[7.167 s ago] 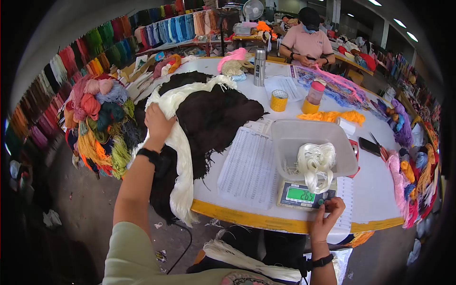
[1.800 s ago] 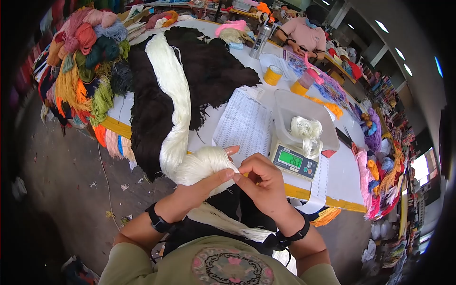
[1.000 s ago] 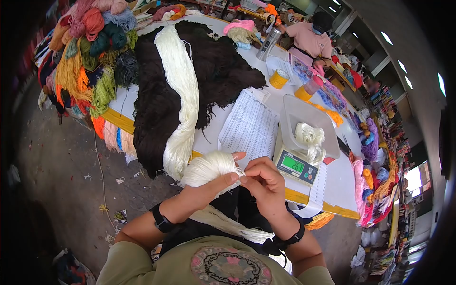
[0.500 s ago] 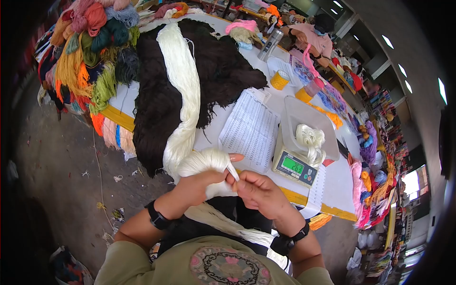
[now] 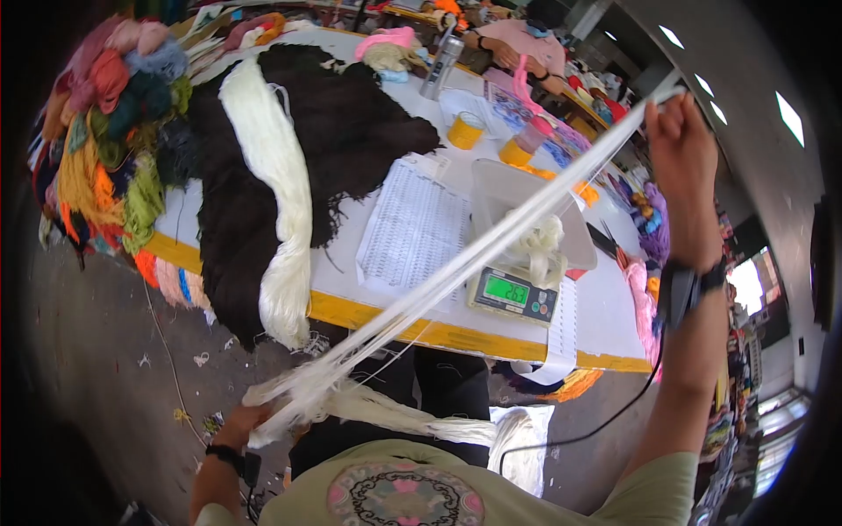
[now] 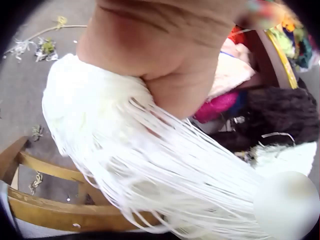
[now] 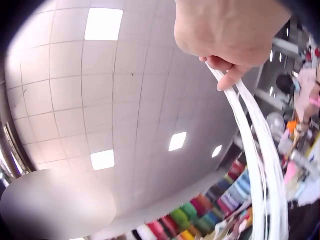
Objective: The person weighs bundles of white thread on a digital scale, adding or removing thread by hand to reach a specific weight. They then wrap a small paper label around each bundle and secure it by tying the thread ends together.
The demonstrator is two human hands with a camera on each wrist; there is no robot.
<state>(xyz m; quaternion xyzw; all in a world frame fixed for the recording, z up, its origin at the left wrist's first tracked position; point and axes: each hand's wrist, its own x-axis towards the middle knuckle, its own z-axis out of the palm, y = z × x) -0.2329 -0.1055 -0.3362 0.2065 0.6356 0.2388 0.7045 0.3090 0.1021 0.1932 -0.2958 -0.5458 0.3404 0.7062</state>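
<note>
A skein of white yarn [image 5: 491, 244] stretches diagonally between both hands in the head view. My right hand [image 5: 684, 167], raised high at the right, grips its upper end; in the right wrist view the yarn [image 7: 270, 150] hangs from the curled fingers in two strands. Low at the left, my left hand [image 5: 237, 427] holds the wide, loose end. Strands of the yarn [image 6: 100, 110] spread past the thumb side of the left hand [image 6: 150, 55] in the left wrist view and hide most fingers. Another white skein [image 5: 285, 175] lies over dark brown yarn [image 5: 368, 123].
A digital scale [image 5: 509, 291] bears a translucent tub [image 5: 491, 175] with a small white skein [image 5: 539, 237]. Printed sheets [image 5: 408, 223] lie beside it. More white yarn [image 5: 386, 412] lies across the lap. Colourful yarn [image 5: 114, 131] is piled at the left; a person [image 5: 526, 44] works across the table.
Earlier both hands were together at the bundled skein, the right pinching strands. Now the right hand has swung up and right, the left down and left, and the skein is drawn out long.
</note>
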